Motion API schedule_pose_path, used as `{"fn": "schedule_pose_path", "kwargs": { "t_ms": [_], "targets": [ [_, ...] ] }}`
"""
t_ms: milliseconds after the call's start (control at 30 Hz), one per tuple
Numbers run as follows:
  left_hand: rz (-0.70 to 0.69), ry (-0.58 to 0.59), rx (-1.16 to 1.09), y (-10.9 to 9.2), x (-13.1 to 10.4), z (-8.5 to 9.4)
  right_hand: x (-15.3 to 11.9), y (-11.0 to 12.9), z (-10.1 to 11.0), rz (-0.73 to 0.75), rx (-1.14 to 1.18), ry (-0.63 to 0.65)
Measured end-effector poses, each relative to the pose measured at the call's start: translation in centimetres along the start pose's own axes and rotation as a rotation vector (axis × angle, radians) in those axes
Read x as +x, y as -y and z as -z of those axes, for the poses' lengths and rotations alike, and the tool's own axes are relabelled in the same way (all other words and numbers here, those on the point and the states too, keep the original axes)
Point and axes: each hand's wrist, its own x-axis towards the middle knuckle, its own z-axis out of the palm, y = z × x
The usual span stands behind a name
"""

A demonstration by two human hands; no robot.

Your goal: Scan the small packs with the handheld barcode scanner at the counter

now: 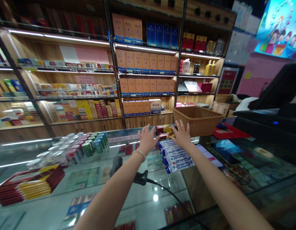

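Note:
My left hand [147, 140] and my right hand [182, 136] reach forward over the glass counter, fingers spread. Between them lies a small pile of red and yellow packets [163, 130]. Fingers of both hands are at its sides; whether they press on it I cannot tell. Just below my right hand, slim blue and white wrapped sticks [176, 157] lie in a neat row. A black handheld scanner [140, 177] with a cable rests on the glass, partly hidden behind my left forearm.
A wicker basket [198, 120] stands beyond my right hand. At left are rows of small cans and tubs [88, 147] and a fanned stack of red and yellow packets [34, 185]. A phone [223, 154] lies at right, near a black monitor [279, 86]. Stocked shelves line the back.

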Motion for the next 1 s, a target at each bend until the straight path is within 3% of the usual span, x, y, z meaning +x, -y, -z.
{"fn": "schedule_pose_path", "kwargs": {
  "t_ms": [467,1000],
  "targets": [
    [0.095,0.127,0.059,-0.7,2.8,-5.3,1.4,-1.4,-3.2,0.032,-0.033,0.106],
    [0.066,0.314,0.087,-0.7,4.4,-7.9,1.6,-1.5,-3.4,0.011,-0.034,0.275]
  ]
}}
